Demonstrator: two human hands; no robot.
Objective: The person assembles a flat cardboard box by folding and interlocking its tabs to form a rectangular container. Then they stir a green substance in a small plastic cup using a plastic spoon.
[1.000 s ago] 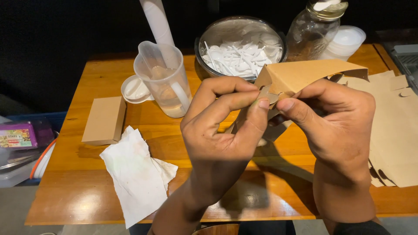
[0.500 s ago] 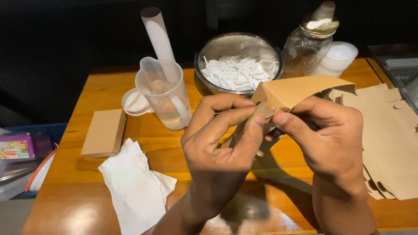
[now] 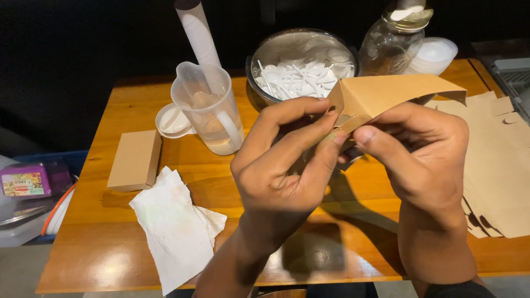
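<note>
- Seen from above, a person is holding a brown cardboard box (image 3: 386, 96), partly folded, in the air over a wooden table (image 3: 121, 259).
- The left hand (image 3: 281, 165) is closing on the box's near end, its fingertips pinching a small flap there.
- The right hand (image 3: 419, 154) is gripping the same end from the other side, its thumb pressing against the cardboard close to the left fingertips.
- The box is hanging above the middle of the table, just in front of a metal bowl (image 3: 301, 55) that is holding small white plastic spoons.
- A stack of flat brown box blanks (image 3: 497, 165) is lying on the table's right side, under the right wrist.
- A clear plastic jug (image 3: 210, 110) with cloudy liquid is standing left of the bowl, with a white tube (image 3: 196, 27) rising behind it.
- A finished brown box (image 3: 134, 160) is lying closed at the left, beside a crumpled white paper towel (image 3: 174, 226).
- A glass jar (image 3: 395, 38) is standing behind the held box, near the table's far right.
</note>
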